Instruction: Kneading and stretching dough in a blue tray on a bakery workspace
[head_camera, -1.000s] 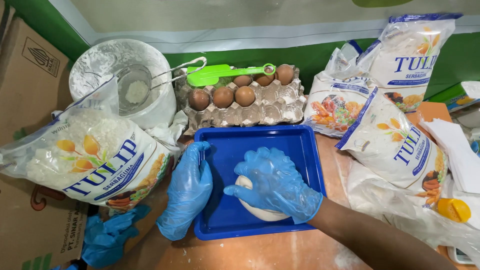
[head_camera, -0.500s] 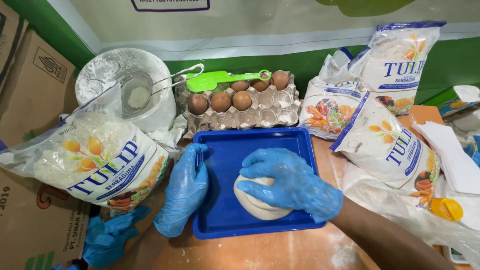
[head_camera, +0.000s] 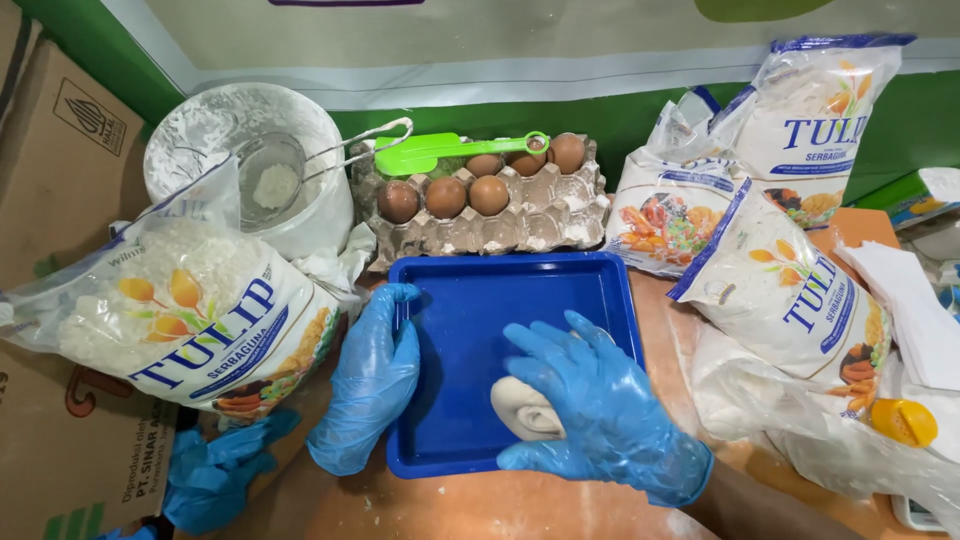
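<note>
Pale, soft lump of dough (head_camera: 525, 408) lies inside the shallow blue rectangular plastic tray (head_camera: 500, 290), toward its near-right corner. Right hand (head_camera: 595, 410), in a thin blue disposable glove, rests flat on top of the dough w/ fingers spread, covering most of it; only the left end shows. Left hand (head_camera: 370, 375), also blue-gloved, curls over the tray's left rim, fingers wrapped on the edge.

Tray sits on a floury brown tabletop (head_camera: 470, 505). Just behind it: grey cardboard egg carton (head_camera: 545, 215) w/ brown eggs (head_camera: 445, 196) and a bright green plastic utensil (head_camera: 440, 152) lying across the back. To the left, a white flour-dusted round tub (head_camera: 205, 130) w/ a small wire-mesh sieve (head_camera: 275, 180) in it; in front, an open clear plastic bag of flour (head_camera: 180, 310). More flour bags (head_camera: 800, 270) on the right. Spare crumpled blue gloves (head_camera: 215, 475) near the left edge.
</note>
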